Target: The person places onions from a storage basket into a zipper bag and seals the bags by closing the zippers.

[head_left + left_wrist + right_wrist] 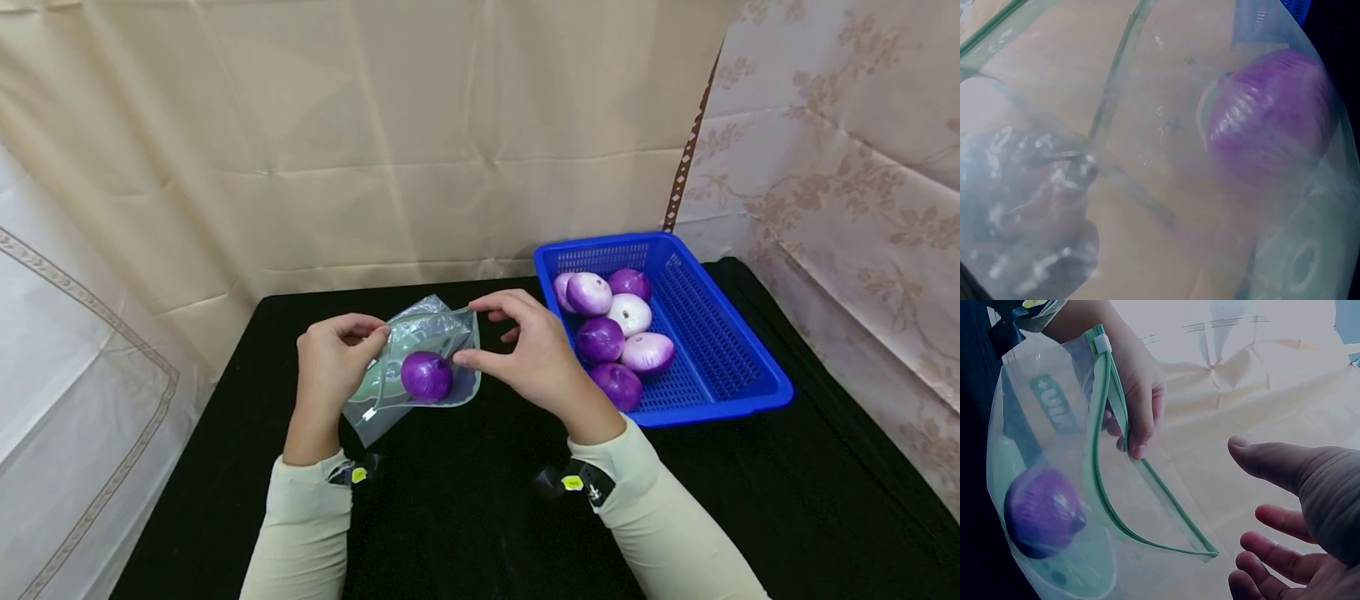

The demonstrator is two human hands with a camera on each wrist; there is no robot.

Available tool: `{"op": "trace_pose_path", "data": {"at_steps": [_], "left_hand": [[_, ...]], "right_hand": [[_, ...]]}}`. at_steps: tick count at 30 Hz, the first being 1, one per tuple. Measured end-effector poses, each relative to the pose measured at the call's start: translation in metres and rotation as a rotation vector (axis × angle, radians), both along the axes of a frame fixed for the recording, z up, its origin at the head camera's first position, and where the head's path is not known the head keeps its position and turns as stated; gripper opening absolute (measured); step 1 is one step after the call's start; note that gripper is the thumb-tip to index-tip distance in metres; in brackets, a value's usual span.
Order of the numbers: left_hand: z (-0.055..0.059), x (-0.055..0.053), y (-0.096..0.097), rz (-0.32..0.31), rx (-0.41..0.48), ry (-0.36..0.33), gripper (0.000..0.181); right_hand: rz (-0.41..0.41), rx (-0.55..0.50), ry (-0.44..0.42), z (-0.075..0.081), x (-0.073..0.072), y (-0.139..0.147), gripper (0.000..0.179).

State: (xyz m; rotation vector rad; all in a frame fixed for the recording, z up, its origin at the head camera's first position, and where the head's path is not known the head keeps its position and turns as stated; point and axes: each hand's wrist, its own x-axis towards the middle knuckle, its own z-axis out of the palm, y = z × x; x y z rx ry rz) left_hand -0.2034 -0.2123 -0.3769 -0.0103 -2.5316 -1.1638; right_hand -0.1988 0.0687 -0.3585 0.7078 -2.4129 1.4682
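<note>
A clear zip bag with green trim hangs from my left hand, which pinches its mouth edge between thumb and fingers. Inside the bag is a purple onion, seen also through the plastic in the left wrist view. The bag's mouth gapes in the right wrist view, its white slider at one end of the zip. My right hand is beside the bag's far corner, thumb and fingers spread; the right wrist view shows a gap between them and the bag.
To the right stands a blue plastic basket with several purple and whitish onions in its left part. Clear plastic lies on the black tabletop under the bag. A beige curtain hangs behind the table.
</note>
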Motion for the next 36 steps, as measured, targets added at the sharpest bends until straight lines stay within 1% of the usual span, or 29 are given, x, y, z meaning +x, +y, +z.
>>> {"op": "trace_pose_path", "data": {"at_steps": [5,12,16,20,29,36], "left_hand": [[-0.002,-0.001,0.000,0.002,0.000,-0.014,0.012],[-0.002,0.000,0.000,0.006,-0.002,-0.008,0.012],[-0.002,0.000,-0.001,0.013,-0.001,-0.012,0.012],[-0.003,0.000,-0.001,0.010,0.002,-0.022,0.012],[-0.002,-0.001,-0.001,0.002,0.002,-0.015,0.011],[-0.002,-0.002,-0.001,0.003,-0.006,-0.020,0.011]], "right_hand": [[-0.016,0.034,-0.019,0.007,0.000,0.008,0.056],[-0.038,0.060,0.011,0.010,-0.003,0.018,0.058],[-0.034,0.073,0.001,0.016,-0.006,0.024,0.056],[-0.046,0.110,-0.017,0.022,-0.010,0.034,0.055],[-0.103,0.227,-0.092,0.034,-0.026,0.065,0.055],[-0.150,0.293,-0.137,0.037,-0.043,0.089,0.053]]}}
